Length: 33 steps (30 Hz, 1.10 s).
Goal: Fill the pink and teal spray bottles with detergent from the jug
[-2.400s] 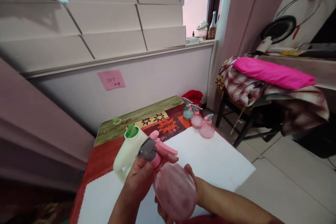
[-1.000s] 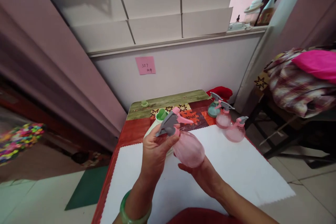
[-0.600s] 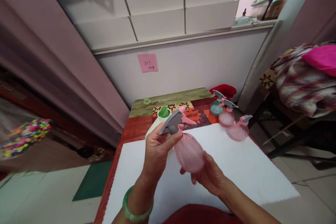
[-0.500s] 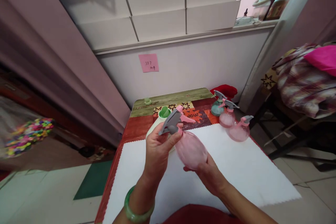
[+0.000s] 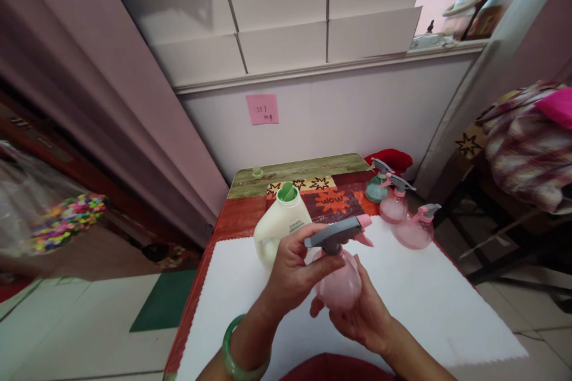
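A pink spray bottle (image 5: 342, 283) with a grey and pink trigger head is held over the white mat. My left hand (image 5: 297, 268), a green bangle on its wrist, closes round the bottle's neck just below the trigger head. My right hand (image 5: 364, 315) cups the round body from below and the right side. Just beyond stands a cream jug (image 5: 283, 220) with a green pouring spout and no cap on it; my left hand partly hides its lower right side. A small pale green cap (image 5: 257, 171) lies at the table's far left.
At the table's right edge stand a teal spray bottle (image 5: 378, 187) and two pink ones, the nearer pink bottle (image 5: 415, 231) on the mat's edge. A white scalloped mat (image 5: 429, 303) covers the front of the table. A stool with plaid cloth (image 5: 518, 143) is at right.
The spray bottle has gone from tilted to nearly upright and moved slightly right and down. Both hands still hold it. More of the cream jug shows now.
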{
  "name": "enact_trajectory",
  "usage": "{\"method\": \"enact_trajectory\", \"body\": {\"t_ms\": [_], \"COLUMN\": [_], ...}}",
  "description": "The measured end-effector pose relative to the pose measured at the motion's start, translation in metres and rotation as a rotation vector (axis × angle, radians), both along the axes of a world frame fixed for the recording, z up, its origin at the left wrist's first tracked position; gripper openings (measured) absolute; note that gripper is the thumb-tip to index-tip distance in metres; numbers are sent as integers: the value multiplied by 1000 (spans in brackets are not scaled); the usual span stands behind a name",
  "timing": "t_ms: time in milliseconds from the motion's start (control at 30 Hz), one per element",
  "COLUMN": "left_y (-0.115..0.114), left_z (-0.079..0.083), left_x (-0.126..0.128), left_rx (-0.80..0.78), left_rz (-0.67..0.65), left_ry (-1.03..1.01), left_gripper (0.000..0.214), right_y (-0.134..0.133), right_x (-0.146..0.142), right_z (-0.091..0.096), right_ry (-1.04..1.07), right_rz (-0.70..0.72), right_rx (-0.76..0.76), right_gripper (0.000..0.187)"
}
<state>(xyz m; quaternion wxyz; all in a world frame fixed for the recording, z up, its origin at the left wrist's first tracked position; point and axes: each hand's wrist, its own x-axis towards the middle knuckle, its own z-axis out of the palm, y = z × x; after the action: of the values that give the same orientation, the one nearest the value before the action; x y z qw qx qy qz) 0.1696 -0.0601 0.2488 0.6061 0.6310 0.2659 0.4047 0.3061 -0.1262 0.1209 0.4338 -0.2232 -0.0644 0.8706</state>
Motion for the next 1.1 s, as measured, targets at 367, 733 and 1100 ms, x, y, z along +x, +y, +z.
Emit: {"method": "enact_trajectory", "body": {"t_ms": [367,733,1100], "left_y": [4,-6,-2], "left_z": [-1,10,6], "left_x": [-4,-3,-6], "left_rx": [-41,-45,-3], "left_rz": [239,205,182], "left_ry": [-132,-113,-82], "left_gripper": [30,35,27], "right_y": [-10,-6,-7], "right_x": [1,-4,-3], "right_z": [8,8,10], "right_ry": [-305,-194,-201], "right_rz": [-564,-464,-410], "right_rx": [356,342,287], "right_gripper": [96,74,77]}}
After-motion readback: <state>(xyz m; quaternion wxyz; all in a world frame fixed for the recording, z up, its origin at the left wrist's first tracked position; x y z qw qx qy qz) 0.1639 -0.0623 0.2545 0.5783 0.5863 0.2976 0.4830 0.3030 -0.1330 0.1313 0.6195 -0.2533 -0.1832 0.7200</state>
